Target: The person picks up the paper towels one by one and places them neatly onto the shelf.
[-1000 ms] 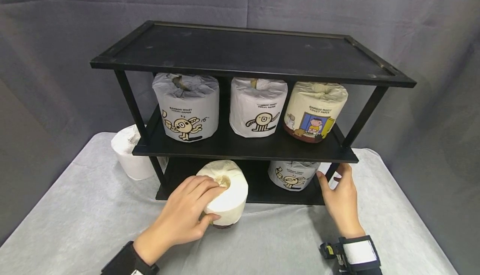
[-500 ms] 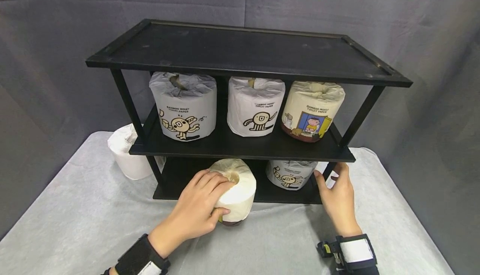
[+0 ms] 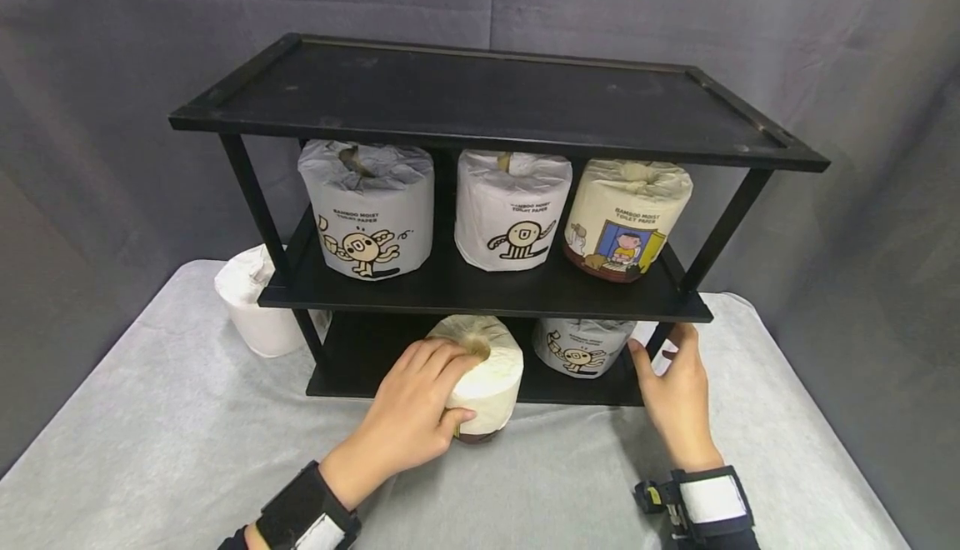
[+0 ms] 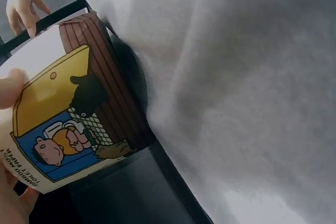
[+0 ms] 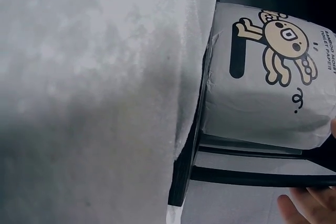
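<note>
Left hand clamped on a cream roll, right hand wrapped round a post of the black rack.
At far left, a white roll stands on the counter; next, the left hand's fingers reach over the cream roll's top, thumb against its side, at the lower shelf's front edge; right of it sits a grey roll, then the right hand, thumb inside the post, fingers outside.

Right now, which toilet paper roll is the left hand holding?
The cream toilet paper roll at the front edge of the lower shelf; only this one has the left hand on it.
</note>
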`<state>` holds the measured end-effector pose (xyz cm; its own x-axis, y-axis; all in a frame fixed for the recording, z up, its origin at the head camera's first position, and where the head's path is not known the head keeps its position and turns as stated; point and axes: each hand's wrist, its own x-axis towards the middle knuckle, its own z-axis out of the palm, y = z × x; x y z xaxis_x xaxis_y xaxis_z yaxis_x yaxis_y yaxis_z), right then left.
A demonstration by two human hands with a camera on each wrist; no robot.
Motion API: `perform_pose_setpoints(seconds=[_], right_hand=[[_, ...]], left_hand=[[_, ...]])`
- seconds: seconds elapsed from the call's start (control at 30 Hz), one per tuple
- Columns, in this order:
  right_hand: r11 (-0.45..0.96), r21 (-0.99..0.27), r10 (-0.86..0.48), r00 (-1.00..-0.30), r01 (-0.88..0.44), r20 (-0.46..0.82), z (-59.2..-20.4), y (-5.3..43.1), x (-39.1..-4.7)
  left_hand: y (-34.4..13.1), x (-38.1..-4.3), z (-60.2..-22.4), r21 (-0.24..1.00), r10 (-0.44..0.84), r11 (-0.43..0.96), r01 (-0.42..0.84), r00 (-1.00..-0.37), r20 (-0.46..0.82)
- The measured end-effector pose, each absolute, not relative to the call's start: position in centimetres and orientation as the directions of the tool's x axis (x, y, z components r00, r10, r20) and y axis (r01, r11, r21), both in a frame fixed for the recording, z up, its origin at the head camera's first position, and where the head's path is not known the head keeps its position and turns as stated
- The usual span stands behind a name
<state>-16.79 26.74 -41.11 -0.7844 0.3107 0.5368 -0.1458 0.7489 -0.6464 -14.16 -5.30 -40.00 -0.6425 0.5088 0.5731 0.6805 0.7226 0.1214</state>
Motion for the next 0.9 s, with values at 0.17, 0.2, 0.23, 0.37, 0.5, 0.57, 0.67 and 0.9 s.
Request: perform_pose_setpoints(seconds=[0.17,0.2,0.23,0.37,0.5,0.57,0.67,0.9], right_hand=[[0.753,-0.644,0.317,-0.781,-0.138,0.538,-41.0,26.8,-16.9],[0.753,-0.644,0.317,-0.783,-0.136,0.535,-41.0,26.8,-16.9],[0.754,-0.643,0.317,-0.785,-0.133,0.533,-41.0,26.8,-16.9],[0.755,-0.644,0.316,-0.789,-0.127,0.526,-41.1,26.7,-16.8],[0.754,-0.643,0.311,-0.790,-0.134,0.529,-41.1,26.8,-16.8],[0.754,-0.642,0.309,-0.786,-0.141,0.535,-41.0,26.8,-16.8],[0.756,-0.638,0.305,-0.783,-0.148,0.542,-41.0,26.9,-16.8],[0.755,-0.639,0.302,-0.790,-0.143,0.533,-41.0,26.7,-16.8]], left_hand=[[-5.3,-14.2,-39.8,0.134,0.505,0.727,0.674,-0.655,0.562],[-5.3,-14.2,-39.8,0.136,0.503,0.728,0.672,-0.658,0.560],[-5.2,-14.3,-39.9,0.137,0.501,0.730,0.670,-0.661,0.559],[-5.0,-14.5,-40.0,0.141,0.495,0.736,0.662,-0.669,0.554],[-4.6,-14.8,-40.0,0.148,0.480,0.744,0.651,-0.676,0.560],[-4.5,-14.9,-40.0,0.162,0.471,0.746,0.646,-0.684,0.557],[-4.3,-15.1,-39.9,0.180,0.465,0.747,0.641,-0.696,0.548],[-3.8,-15.6,-40.1,0.172,0.450,0.762,0.624,-0.702,0.552]])
